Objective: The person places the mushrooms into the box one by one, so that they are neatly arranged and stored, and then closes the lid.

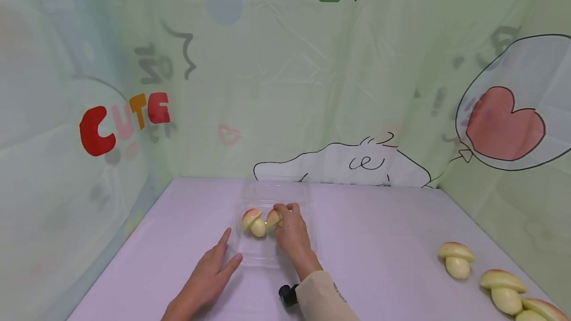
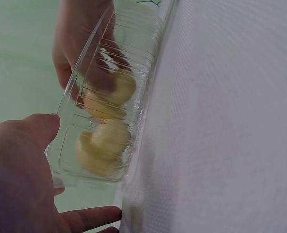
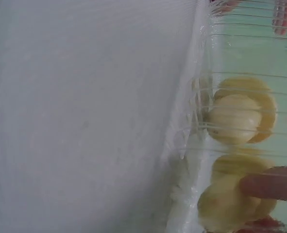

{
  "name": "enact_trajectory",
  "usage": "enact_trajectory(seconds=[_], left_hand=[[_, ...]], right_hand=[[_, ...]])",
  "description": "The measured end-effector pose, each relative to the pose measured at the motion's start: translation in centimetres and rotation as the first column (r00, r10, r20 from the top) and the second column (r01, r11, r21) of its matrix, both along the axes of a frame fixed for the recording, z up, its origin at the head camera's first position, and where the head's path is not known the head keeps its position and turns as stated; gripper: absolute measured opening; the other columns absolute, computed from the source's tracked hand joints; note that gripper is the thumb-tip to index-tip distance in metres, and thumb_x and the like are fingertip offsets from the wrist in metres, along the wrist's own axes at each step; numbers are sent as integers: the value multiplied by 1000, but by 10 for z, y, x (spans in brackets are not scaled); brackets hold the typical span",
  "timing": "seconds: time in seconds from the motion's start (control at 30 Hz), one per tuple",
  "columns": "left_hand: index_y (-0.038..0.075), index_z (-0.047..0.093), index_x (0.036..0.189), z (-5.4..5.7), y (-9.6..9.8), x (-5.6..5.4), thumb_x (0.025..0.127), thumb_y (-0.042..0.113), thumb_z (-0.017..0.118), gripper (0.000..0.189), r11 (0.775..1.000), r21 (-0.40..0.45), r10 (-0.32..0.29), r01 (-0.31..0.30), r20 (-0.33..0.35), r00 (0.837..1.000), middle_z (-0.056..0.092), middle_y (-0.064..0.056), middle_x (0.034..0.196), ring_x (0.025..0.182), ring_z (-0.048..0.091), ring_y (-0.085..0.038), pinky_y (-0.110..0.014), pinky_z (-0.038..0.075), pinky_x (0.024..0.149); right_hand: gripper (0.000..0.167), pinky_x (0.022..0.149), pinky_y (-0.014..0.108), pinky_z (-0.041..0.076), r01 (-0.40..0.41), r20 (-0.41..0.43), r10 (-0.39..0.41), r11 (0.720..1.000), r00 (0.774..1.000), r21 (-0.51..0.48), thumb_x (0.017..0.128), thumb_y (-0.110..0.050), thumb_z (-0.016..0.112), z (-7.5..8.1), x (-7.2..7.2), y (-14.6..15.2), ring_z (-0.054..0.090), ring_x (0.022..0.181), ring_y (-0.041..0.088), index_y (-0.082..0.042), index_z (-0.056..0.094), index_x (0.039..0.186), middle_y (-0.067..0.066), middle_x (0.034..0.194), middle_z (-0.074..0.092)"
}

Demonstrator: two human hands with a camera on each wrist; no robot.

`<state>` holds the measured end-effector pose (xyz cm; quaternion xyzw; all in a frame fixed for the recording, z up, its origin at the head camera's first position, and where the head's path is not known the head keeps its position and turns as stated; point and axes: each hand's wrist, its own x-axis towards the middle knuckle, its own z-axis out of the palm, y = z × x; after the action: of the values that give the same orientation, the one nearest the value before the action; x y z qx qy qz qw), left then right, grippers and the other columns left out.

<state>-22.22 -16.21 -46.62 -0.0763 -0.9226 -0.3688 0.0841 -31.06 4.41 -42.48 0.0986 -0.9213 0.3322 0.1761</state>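
A clear plastic box (image 1: 258,255) lies on the table with its lid (image 1: 274,191) folded back. Inside it, on the left, sits a mushroom-shaped bun (image 1: 255,224) with a reddish cap. My right hand (image 1: 292,229) reaches into the box and grips a second mushroom-shaped bun (image 1: 274,217), partly hidden behind the fingers. Through the ribbed wall in the right wrist view, a fingertip (image 3: 260,187) presses on that bun's stem. My left hand (image 1: 209,271) is at the box's near left corner, fingers and thumb extended. In the left wrist view its thumb (image 2: 43,128) is right at the rim.
Several more mushroom-shaped buns stand at the table's right, one (image 1: 457,260) apart and others (image 1: 504,291) close together by the edge. A small black object (image 1: 287,295) shows beside the right sleeve. Printed curtains (image 1: 285,88) surround the table (image 1: 379,251).
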Motion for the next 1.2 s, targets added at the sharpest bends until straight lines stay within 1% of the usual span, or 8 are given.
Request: enact_trajectory(seconds=[0.17,0.37,0.6,0.83,0.97,1.2], left_hand=[[10,29,164,1,0,0,105,51,54,76,1000,3,2,-2,11,1000,58,-25,145,139,50,-46,-65,37,114],[10,28,164,0,0,0,105,51,54,76,1000,1,2,-2,11,1000,57,-25,146,140,50,-46,-64,37,115],[11,27,164,-1,-1,-2,105,53,53,77,1000,-4,3,-2,15,1000,56,-25,147,141,49,-46,-64,36,115],[10,28,164,-2,-1,-1,105,52,53,76,1000,-1,1,-1,7,1000,57,-25,147,141,49,-45,-64,37,115],[10,28,164,-2,-1,-1,105,51,54,76,1000,-2,3,-3,7,1000,57,-25,147,140,50,-46,-64,37,114],[10,29,163,-1,-1,0,105,51,54,75,1000,5,6,-6,7,1000,58,-25,146,139,50,-46,-64,37,114]], right_hand=[[57,70,41,53,-23,45,22,1000,999,16,74,15,66,1,0,0,62,82,31,-8,69,127,18,119,57],[57,71,42,54,-31,64,29,999,998,25,73,15,68,0,-2,0,61,81,29,-7,69,126,18,116,57],[56,73,40,54,-32,118,28,999,993,34,77,14,67,2,-4,-2,60,81,27,-7,68,129,18,120,57],[56,74,42,55,-37,115,32,999,993,40,77,14,66,2,-3,-2,61,83,28,-6,68,129,19,119,57],[56,73,42,55,-26,110,20,998,994,60,76,11,69,2,-4,-2,62,83,28,-8,68,129,19,118,58],[59,76,44,56,-3,142,-8,997,990,78,77,8,72,2,-5,-3,62,90,30,-12,68,133,18,125,58]])
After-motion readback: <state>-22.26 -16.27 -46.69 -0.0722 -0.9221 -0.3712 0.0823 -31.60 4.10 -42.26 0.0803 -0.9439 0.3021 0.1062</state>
